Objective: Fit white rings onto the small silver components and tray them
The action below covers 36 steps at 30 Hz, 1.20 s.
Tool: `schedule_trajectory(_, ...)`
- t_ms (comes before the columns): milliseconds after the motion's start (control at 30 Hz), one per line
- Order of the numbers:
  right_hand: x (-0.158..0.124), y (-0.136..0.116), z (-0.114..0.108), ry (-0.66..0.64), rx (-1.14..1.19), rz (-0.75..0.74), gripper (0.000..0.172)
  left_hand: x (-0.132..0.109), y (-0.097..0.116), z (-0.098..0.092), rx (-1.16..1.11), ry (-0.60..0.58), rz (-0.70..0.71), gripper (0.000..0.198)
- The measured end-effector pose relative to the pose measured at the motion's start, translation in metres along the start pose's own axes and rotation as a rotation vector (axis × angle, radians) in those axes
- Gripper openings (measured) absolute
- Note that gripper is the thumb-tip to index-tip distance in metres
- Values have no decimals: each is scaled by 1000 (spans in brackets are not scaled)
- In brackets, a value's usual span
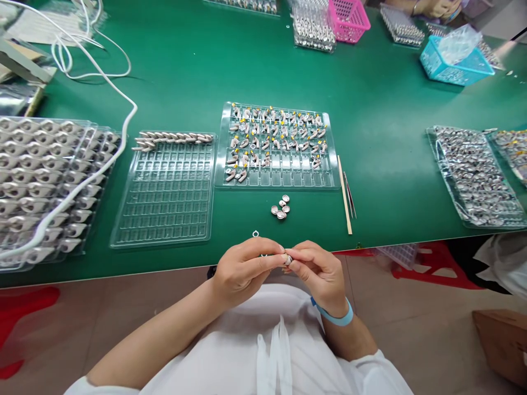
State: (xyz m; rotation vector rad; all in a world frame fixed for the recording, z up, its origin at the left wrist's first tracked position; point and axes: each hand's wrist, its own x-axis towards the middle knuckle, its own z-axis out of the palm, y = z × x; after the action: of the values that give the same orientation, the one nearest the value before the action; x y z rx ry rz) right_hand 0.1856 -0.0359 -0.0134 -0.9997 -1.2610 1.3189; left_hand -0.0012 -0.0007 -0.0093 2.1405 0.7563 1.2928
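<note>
Both my left hand [248,269] and my right hand [320,271] pinch one small beige-and-metal part [289,260] between their fingertips, just off the front edge of the green table. Its exact kind is partly hidden by the fingers. A small white ring [256,233] lies beyond my left hand. Farther back sits a little cluster of round cup-shaped parts [281,214]. Behind them is a clear tray [325,178] with rows of small beige parts with yellow tips; some of its pockets in the lower rows are bare.
Left stands another clear tray [164,206] with beige pieces along its top row, beside stacked full trays [45,181] crossed by a white cable [94,164]. A wooden stick [346,203] and tweezers [350,195] lie right. Beyond are a blue basket [461,71] and pink basket [349,24].
</note>
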Motion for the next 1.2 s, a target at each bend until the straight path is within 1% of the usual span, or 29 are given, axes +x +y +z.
schedule_trajectory(200, -2, 2, 1, 20, -108, -94, 32, -2, 4, 1, 16, 34, -23, 25)
schedule_trajectory(300, -3, 4, 1, 31, -112, -128, 33, -3, 5, 2, -6, 46, -29, 27)
schedule_trajectory(467, -3, 5, 3, 32, -52, -109, 30, -3, 7, 3, -49, 68, -48, 29)
schedule_trajectory(600, -1, 2, 4, 45, -45, -105, 26, -2, 8, 3, -37, 69, -45, 28)
schedule_trajectory(800, 3, 1, 1, 23, -3, -76, 19, -1, 10, 2, -28, 62, -30, 26)
schedule_trajectory(1000, 2, 4, 0, 4, 9, -53, 22, -2, 9, 1, -23, 56, -41, 26)
schedule_trajectory(1200, 1, 5, 0, 14, -1, -50, 24, -1, 8, 1, -14, 48, -29, 24)
